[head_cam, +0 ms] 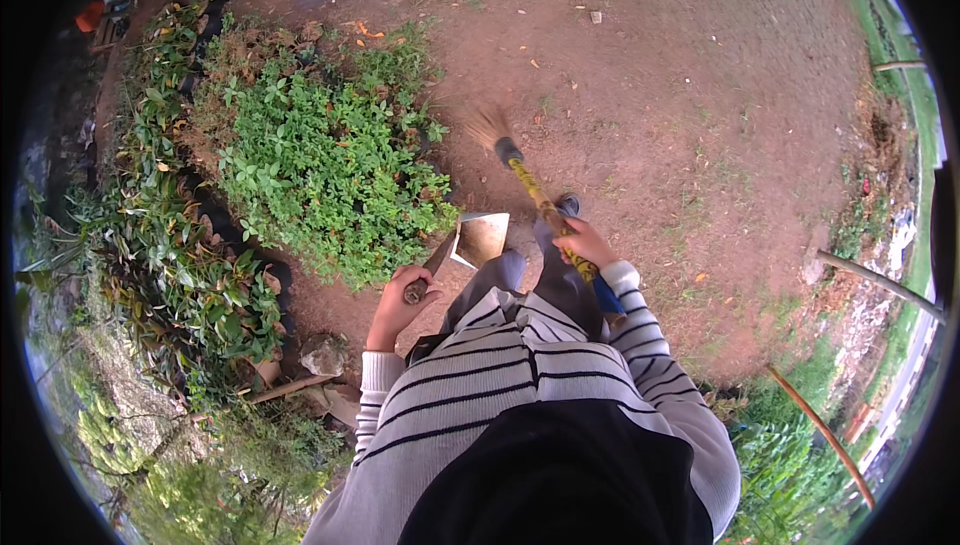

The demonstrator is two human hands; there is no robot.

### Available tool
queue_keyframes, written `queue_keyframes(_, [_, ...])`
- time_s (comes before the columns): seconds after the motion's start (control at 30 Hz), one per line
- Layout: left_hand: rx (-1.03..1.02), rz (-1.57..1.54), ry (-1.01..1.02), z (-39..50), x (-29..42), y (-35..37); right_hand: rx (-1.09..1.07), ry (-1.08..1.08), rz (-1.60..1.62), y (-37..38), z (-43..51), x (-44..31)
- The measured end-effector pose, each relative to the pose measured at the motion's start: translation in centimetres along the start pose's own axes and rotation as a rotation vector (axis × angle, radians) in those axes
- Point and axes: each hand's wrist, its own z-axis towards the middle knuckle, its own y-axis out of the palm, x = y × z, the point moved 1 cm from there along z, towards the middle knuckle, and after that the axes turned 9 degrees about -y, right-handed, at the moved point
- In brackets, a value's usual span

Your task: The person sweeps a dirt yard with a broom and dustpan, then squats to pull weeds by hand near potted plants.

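Note:
My left hand [406, 303] grips the wooden handle [439, 254] of a dustpan. Its pale metal pan [481, 239], stained brown inside, hangs in front of my left leg beside the green plants. In my right hand [586, 243] is a broom [529, 180] with a yellow-and-black patterned handle, blue at the near end. A dark band binds its straw bristles [486, 124], which are blurred and point ahead and to the left over the bare soil. Whether the bristles touch the ground I cannot tell.
Low leafy plants [322, 162] grow close on my left, with dark plant bags [281, 290] beyond them. A rock [324, 356] and a wooden stick [291, 389] lie at the lower left. Brown soil [660, 94] bears scattered leaves. Wooden poles [877, 286] stand at the right.

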Motion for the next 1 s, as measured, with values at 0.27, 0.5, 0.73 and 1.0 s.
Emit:
queue_keyframes(0.27, [-0.006, 0.044, 0.027, 5.6, 4.8, 1.2, 0.051, -0.041, -0.181, -1.1, 11.5, 4.7])
queue_keyframes(0.5, [0.0, -0.022, 0.012, 10.9, 10.2, -0.3, 0.52, 0.365, 0.294, -22.0, -5.9, 12.9])
queue_keyframes(0.73, [0.021, -0.002, 0.039, 16.2, 15.1, -0.1, 0.849, 0.673, -0.536, -22.9, -6.7, 3.5])
queue_keyframes(1.0, [0.164, 0.016, 0.056, 21.9, 17.6, -1.9, 0.454, 0.121, 0.111, -19.0, -2.5, -5.0])
